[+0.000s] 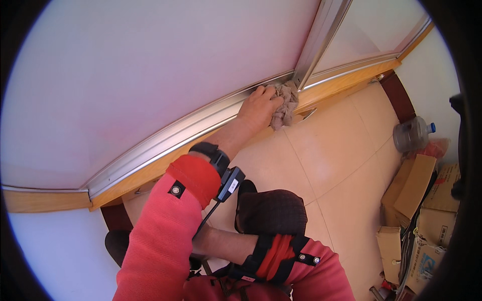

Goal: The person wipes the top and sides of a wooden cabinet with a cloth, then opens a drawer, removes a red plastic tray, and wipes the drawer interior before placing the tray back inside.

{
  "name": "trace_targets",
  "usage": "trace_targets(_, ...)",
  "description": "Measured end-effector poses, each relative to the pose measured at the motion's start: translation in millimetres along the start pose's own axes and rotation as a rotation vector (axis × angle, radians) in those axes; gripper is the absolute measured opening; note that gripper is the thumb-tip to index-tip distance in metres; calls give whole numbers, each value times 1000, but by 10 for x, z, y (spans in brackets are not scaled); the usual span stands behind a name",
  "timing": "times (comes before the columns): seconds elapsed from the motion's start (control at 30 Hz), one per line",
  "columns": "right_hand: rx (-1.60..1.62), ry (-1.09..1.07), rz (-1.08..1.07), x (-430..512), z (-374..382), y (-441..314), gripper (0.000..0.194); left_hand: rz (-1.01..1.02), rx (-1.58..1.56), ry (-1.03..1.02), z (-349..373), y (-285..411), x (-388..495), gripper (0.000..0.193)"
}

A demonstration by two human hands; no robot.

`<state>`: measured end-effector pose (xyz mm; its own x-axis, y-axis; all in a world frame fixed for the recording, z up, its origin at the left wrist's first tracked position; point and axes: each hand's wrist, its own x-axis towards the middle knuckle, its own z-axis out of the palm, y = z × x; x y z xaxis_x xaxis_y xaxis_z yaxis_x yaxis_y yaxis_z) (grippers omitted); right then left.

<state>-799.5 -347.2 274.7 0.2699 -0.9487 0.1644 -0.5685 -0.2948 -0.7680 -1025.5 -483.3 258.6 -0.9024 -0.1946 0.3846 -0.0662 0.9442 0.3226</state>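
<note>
My left hand point(260, 107) grips a crumpled greyish-brown cloth point(286, 103). It presses the cloth on the metal bottom track point(203, 120), at the foot of an upright metal door frame point(320, 41). A large pale sliding panel point(158, 67) rises behind the track. Under the track runs a wooden edge point(339, 88), with a metal handle point(307, 114) just below the cloth. A black strap and a small black device sit on my left wrist. My right forearm point(229, 244) lies bent across my body, and its hand is hidden behind my left sleeve.
Light floor tiles point(346, 150) spread beneath me, with my dark-clad knee point(273, 212) over them. At the right wall stand a clear plastic water jug point(410, 134) with a blue cap and several cardboard boxes point(410, 188), some flattened. A second pale panel point(361, 41) is beyond the frame.
</note>
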Motion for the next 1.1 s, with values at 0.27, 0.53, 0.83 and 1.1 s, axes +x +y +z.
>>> trace_targets(0.27, -214, -226, 90, 123, -90, 12, 25, 42, -2, -273, -618, -187, -754, 47)
trace_targets(0.53, -187, -459, 172, 154, -374, -79, 26, -44, 115, -386, -1555, -567, -1882, 50)
trace_targets(0.83, -210, -454, 151, 129, -336, -69, 22, -298, 308, -520, -2257, -862, -3181, 60)
trace_targets(1.1, -193, -471, 84, 276, -229, -178, 21, -107, 329, -362, -1620, -695, -2818, 60)
